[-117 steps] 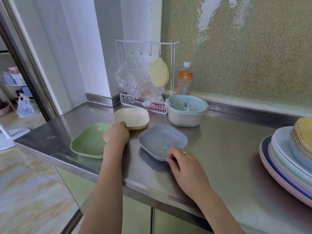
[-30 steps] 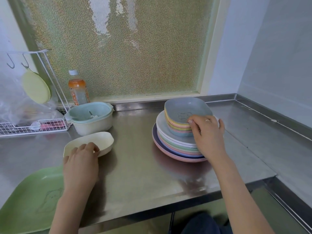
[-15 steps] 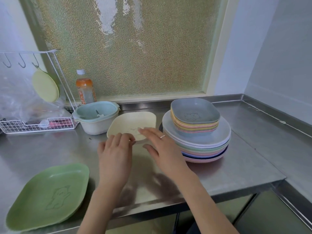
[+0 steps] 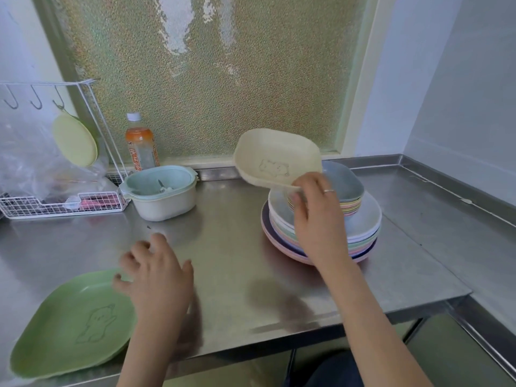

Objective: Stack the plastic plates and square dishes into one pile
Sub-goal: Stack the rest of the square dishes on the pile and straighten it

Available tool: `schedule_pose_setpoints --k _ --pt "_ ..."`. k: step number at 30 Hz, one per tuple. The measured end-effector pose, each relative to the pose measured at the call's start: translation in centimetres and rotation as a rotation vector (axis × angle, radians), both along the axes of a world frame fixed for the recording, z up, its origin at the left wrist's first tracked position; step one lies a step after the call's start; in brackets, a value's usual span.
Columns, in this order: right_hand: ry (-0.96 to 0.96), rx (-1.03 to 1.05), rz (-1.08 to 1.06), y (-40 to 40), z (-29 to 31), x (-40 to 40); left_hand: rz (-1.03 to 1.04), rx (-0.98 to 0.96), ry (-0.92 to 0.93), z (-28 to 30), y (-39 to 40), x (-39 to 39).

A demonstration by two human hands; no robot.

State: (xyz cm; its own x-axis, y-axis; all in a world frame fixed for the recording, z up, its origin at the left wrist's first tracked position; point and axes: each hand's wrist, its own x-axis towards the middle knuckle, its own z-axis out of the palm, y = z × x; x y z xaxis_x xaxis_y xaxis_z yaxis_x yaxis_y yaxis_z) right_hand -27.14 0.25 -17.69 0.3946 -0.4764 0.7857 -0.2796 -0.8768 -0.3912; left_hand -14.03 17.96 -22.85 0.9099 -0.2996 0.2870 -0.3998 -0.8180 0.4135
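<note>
— Grip on the cream square dish (image 4: 276, 159)?
— Right hand (image 4: 318, 219) pinches its near rim, holding it tilted above the pile (image 4: 360, 219), far right.
— And the left hand (image 4: 156, 275)?
— Fingers spread, grasping nothing; possibly touching the green square dish (image 4: 72, 322), near left.

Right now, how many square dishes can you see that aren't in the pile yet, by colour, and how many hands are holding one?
Cream square dish, held tilted above the pile in the right hand grip: 1
Green square dish, lying on the counter near the empty left hand: 1
Total dishes off the pile: 2
Hands holding a dish: 1
</note>
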Motion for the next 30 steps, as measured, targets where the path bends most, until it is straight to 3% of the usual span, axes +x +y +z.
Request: schedule_pose_setpoints --k 4,21,30 --pt "0.029 0.074 -0.156 -3.2 0.2 -2.1 -0.001 0.088 0.122 -0.9 0.4 -0.1" --pt "-0.032 0.252 -0.195 -4.8 -0.8 -4.7 -0.288 -0.096 0.076 -1.4 -2.1 -0.6" --pt "0.032 0.206 -0.311 -4.1 -1.2 -4.3 -0.367 -0.123 0.012 -1.7 -3.5 -1.8"
